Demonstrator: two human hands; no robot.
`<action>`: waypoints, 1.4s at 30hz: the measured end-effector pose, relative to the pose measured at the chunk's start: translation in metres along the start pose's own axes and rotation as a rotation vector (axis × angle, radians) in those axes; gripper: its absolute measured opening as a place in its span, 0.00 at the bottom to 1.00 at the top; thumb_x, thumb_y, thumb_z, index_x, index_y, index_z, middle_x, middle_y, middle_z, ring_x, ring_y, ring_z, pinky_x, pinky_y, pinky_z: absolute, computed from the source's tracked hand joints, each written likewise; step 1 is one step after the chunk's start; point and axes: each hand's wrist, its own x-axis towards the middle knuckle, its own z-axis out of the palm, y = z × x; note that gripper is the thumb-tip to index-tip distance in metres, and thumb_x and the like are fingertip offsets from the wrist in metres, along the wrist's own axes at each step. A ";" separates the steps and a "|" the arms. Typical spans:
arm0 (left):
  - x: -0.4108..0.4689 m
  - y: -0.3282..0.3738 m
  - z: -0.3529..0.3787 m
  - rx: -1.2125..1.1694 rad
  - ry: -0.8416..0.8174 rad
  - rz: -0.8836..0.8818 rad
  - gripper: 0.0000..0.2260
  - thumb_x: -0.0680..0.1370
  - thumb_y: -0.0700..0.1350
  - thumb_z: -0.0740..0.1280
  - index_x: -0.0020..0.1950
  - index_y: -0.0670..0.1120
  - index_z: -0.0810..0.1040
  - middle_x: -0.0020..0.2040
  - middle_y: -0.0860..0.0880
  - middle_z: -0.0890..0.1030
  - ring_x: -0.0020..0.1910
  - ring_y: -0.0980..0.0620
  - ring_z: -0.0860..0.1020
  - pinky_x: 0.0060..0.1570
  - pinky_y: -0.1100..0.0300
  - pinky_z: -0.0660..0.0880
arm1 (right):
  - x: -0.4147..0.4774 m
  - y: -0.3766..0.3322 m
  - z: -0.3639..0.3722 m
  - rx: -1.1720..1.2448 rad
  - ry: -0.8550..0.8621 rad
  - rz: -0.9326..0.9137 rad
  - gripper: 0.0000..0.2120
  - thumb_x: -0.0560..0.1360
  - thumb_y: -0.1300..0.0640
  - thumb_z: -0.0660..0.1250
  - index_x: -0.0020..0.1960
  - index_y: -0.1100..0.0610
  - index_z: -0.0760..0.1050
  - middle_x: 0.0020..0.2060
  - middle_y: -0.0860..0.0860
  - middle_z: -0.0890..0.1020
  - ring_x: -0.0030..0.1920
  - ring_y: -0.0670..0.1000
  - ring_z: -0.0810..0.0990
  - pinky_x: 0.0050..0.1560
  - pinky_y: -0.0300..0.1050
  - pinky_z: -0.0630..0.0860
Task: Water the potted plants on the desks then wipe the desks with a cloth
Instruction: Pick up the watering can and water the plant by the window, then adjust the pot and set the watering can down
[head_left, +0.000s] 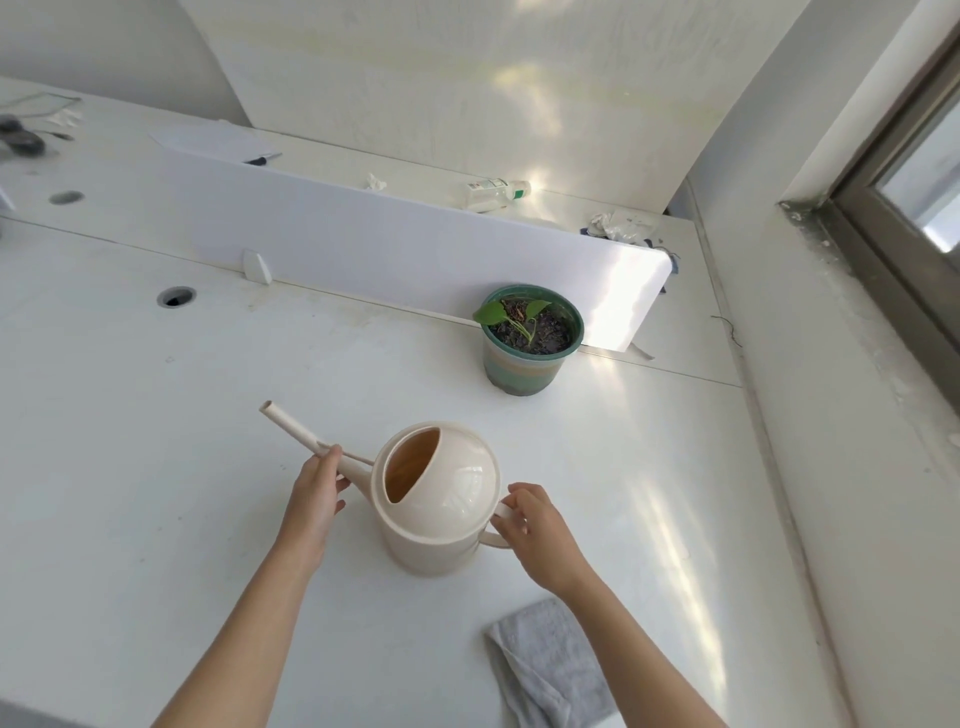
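A cream watering can (441, 499) is held upright on the white counter (156, 467). Its spout, pointing up and left, is gripped by the left hand (314, 499); the handle is pinched by the right hand (535, 530). The potted plant (530, 338) is set beyond and to the right, nearer the right hand, with dark soil and few leaves inside. Water in the can cannot be made out. A grey cloth (550, 670) is laid near the right forearm.
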 end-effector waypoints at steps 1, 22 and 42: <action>-0.006 0.003 0.001 0.064 0.004 0.015 0.18 0.80 0.50 0.54 0.66 0.42 0.69 0.59 0.46 0.73 0.61 0.45 0.72 0.61 0.49 0.67 | -0.001 0.001 -0.002 0.022 -0.001 0.021 0.05 0.76 0.59 0.61 0.42 0.53 0.68 0.61 0.54 0.71 0.47 0.47 0.72 0.43 0.32 0.65; 0.036 0.102 0.108 0.300 -0.289 0.442 0.10 0.79 0.43 0.59 0.57 0.45 0.75 0.53 0.47 0.79 0.56 0.49 0.76 0.56 0.60 0.68 | 0.081 0.014 -0.104 0.290 0.502 0.161 0.11 0.75 0.59 0.62 0.56 0.61 0.75 0.52 0.54 0.81 0.49 0.49 0.76 0.50 0.40 0.68; 0.165 0.102 0.204 -0.019 -0.373 0.138 0.25 0.81 0.55 0.42 0.74 0.46 0.57 0.73 0.46 0.66 0.71 0.49 0.65 0.68 0.54 0.61 | 0.183 0.021 -0.089 0.611 0.631 0.175 0.17 0.79 0.56 0.54 0.66 0.58 0.69 0.63 0.50 0.75 0.58 0.44 0.72 0.48 0.21 0.67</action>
